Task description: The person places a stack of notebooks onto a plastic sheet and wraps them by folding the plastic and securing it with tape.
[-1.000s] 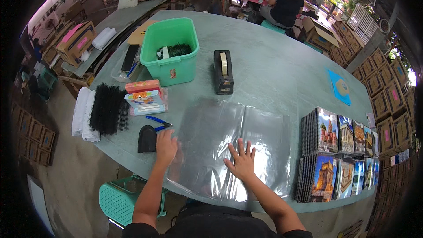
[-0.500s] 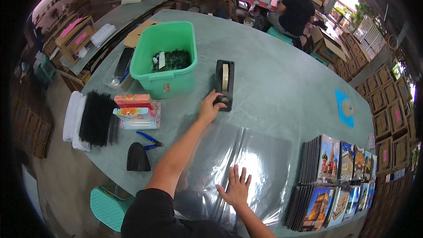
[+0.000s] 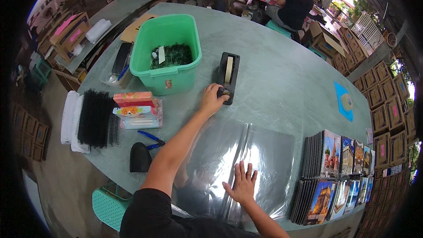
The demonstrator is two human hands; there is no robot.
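My left hand [image 3: 211, 100] reaches forward to a black tape dispenser [image 3: 235, 68] with a pale roll of tape [image 3: 228, 70]. Its fingers curl over the dispenser's near end; whether they pinch a strip of tape is too small to tell. Large clear plastic sheets [image 3: 273, 150] lie in front of me, with bright glare on them. On top of them rests my right hand [image 3: 242, 187], flat and with its fingers spread, holding nothing.
A green bin [image 3: 169, 81] holding dark wire-like pieces stands behind my left arm. Black binding coils [image 3: 94, 119], small boxes [image 3: 134, 101], blue-handled pliers [image 3: 150, 139] and a black block [image 3: 140, 158] sit left. Stacked spiral notebooks [image 3: 317, 154] line the right; a blue sheet [image 3: 343, 101] lies beyond.
My left hand's fingers have closed further over the near end of the tape dispenser. My right hand stays flat on the plastic. The whole view has shifted slightly.
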